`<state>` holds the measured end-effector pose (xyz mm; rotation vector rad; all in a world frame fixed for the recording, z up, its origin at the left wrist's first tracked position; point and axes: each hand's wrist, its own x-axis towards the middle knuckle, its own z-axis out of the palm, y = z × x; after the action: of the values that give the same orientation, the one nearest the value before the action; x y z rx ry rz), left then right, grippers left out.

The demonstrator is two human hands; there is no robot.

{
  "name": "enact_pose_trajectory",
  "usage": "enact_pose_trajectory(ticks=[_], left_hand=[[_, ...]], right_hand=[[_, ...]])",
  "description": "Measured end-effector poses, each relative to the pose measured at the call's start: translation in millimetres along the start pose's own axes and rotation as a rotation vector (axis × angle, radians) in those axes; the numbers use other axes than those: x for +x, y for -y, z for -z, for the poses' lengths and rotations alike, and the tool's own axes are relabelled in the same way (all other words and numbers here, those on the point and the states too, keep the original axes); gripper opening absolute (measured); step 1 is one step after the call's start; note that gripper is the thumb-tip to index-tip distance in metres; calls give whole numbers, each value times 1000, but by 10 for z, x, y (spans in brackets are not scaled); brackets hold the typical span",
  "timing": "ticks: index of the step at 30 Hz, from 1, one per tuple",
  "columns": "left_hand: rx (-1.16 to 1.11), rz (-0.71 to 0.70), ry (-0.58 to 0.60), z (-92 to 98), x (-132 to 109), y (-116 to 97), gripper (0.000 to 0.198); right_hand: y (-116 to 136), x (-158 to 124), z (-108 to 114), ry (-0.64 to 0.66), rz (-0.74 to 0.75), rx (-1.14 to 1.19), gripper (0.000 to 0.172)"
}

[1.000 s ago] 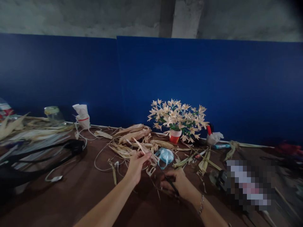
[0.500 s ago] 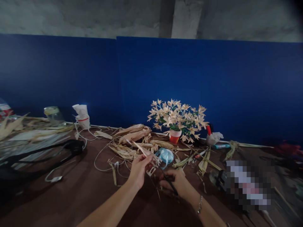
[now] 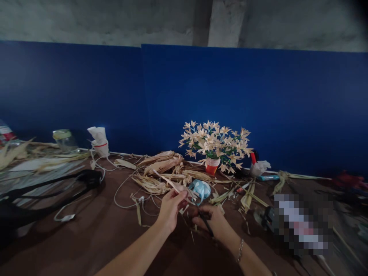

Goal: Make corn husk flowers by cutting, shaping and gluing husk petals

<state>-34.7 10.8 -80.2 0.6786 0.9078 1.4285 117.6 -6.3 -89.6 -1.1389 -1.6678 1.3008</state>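
My left hand (image 3: 170, 208) is closed on a strip of dried husk (image 3: 171, 185), pinching it near its lower end above the brown table (image 3: 94, 234). My right hand (image 3: 212, 223) grips black-handled scissors (image 3: 205, 223), whose blades point up toward the husk strip. The two hands are close together, just in front of a roll of light blue ribbon (image 3: 200, 189). A pile of dried husks (image 3: 161, 170) lies behind my left hand.
A red-and-white cup of pale husk flowers (image 3: 214, 147) stands at the back by the blue wall. White cables (image 3: 120, 191), a black strap (image 3: 48, 188), a jar (image 3: 64, 140) and a tissue-filled cup (image 3: 100, 142) sit to the left. A pixelated block (image 3: 301, 224) is at the right.
My left hand has lowered slightly and moved right with the husk strip, closer to my right hand. The scissors have stayed in nearly the same place.
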Motion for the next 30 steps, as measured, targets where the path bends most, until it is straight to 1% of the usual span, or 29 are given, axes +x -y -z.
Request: enact_pose_trajectory(ticks=[2, 6, 10, 16, 20, 23, 27, 28, 30], left_hand=[[10, 9, 7, -14, -16, 3, 21], [11, 30, 11, -30, -27, 4, 20], [-5, 38, -1, -18, -13, 13, 20], [-10, 32, 25, 5, 0, 32, 20], [-7, 20, 28, 26, 18, 26, 19], [-34, 10, 11, 49, 49, 5, 20], [-42, 24, -17, 58, 72, -50, 23], [-37, 31, -14, 54, 69, -64, 23], [-15, 51, 2, 42, 56, -80, 23]], right_hand=[[22, 3, 6, -8, 63, -17, 31], [38, 4, -5, -24, 79, -60, 30], [26, 8, -32, -23, 48, -40, 27], [10, 6, -42, -53, 23, -31, 24], [23, -8, -32, -24, 11, 3, 28], [39, -14, -24, -44, -51, 52, 34], [55, -14, -16, -78, -128, 205, 38], [58, -12, -14, -93, -127, 239, 38], [58, -1, -12, -153, -58, 282, 38]])
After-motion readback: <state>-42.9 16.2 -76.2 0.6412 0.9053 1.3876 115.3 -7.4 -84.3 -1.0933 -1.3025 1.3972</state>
